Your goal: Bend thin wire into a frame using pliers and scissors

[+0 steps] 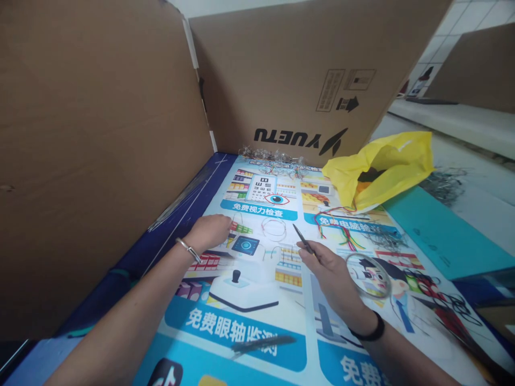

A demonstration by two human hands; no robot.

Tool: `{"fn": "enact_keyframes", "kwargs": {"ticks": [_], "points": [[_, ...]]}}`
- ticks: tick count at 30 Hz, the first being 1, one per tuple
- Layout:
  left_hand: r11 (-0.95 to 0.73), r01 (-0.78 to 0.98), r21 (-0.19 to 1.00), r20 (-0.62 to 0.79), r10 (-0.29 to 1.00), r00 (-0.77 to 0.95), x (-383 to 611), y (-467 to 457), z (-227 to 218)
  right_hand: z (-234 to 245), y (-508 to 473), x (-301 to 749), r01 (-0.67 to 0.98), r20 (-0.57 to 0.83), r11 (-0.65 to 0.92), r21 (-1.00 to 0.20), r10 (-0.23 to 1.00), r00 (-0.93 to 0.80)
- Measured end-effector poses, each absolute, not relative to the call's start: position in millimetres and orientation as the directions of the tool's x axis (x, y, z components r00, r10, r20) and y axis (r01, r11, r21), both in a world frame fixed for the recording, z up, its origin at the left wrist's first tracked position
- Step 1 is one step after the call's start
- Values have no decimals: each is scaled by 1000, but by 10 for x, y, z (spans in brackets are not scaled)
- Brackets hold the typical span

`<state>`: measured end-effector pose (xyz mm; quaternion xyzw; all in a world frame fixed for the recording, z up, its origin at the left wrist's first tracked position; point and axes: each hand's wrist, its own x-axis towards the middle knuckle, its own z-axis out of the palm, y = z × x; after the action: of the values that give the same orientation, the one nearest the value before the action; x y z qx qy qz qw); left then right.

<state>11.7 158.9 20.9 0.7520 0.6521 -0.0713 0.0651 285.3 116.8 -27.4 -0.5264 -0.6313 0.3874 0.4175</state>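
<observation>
My left hand (213,231) is closed in a pinch over the printed sheet, with a silver bangle on the wrist. A thin wire (238,217) curves out at its fingertips and seems held there. In my right hand (324,265) is a slim dark pointed tool (303,239), its tip aimed up and to the left; whether it has two arms cannot be made out. Between the hands lies a loop of thin wire (274,229), touched by neither. Red, green and yellow cords (351,238) lie beyond my right hand.
Cardboard panels (281,80) stand at the left and back. At the back right is an open yellow bag (382,166). Tangled wire (277,158) lies along the back panel. A coil of wire (368,274) and dark cords (454,305) lie right; dark strands (263,343) lie in front.
</observation>
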Motion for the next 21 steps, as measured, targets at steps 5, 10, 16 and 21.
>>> {"fn": "enact_keyframes", "kwargs": {"ticks": [5, 10, 16, 21], "points": [[-147, 989, 29, -195, 969, 150, 112, 1593, 181, -260, 1163, 2847, 350, 111, 140, -926, 989, -102], [-136, 984, 116, -154, 976, 153, 124, 1569, 274, -269, 1165, 2846, 334, 109, 142, -932, 987, -115], [-83, 661, 746, -53, 982, 182, 351, 1492, 312, -257, 1160, 2846, 377, 134, 176, -909, 982, -137], [97, 224, 970, -144, 969, 201, 722, 1296, 292, -170, 1113, 2811, 307, 110, 143, -941, 986, -122]]}}
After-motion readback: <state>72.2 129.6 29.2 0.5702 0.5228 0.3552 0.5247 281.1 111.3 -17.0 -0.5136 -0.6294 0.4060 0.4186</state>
